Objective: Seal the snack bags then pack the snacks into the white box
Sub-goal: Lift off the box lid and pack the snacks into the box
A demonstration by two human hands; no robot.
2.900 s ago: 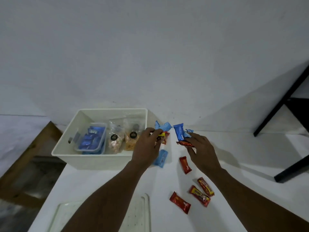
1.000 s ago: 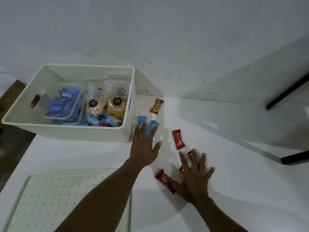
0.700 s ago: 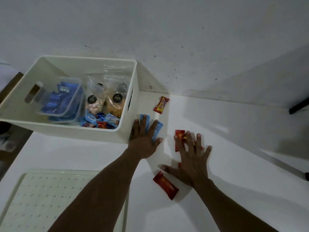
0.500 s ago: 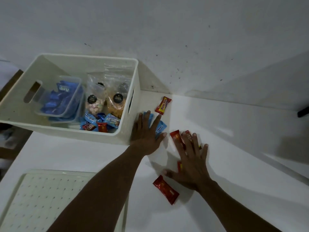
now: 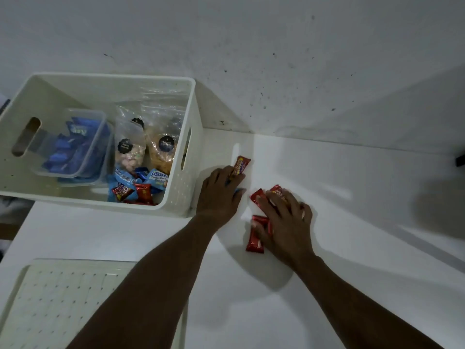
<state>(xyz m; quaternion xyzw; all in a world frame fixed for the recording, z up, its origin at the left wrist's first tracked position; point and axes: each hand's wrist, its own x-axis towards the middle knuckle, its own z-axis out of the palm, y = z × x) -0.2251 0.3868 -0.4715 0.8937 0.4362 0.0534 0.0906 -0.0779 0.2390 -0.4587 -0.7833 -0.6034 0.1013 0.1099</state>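
The white box (image 5: pixel 176 192) stands at the left on the white table. Inside it are two clear snack bags (image 5: pixel 144 147), a clear tub of blue packets (image 5: pixel 73 144) and loose blue and red candies (image 5: pixel 137 186). My left hand (image 5: pixel 219 193) lies beside the box's right wall, fingers curled over blue candies, fingertips touching a red-yellow candy (image 5: pixel 241 165). My right hand (image 5: pixel 285 221) presses down on several red candies: one (image 5: pixel 256 196) pokes out at the fingertips, another (image 5: pixel 255 239) lies by the thumb.
A white perforated lid (image 5: pixel 55 301) lies at the table's near left. The white wall stands right behind the box and table. A dark object (image 5: pixel 461 159) shows at the right edge.
My left hand slid forward over the blue candies to the red-yellow candy. My right hand gathered the red candies closer together, and the lower red one now lies against its thumb.
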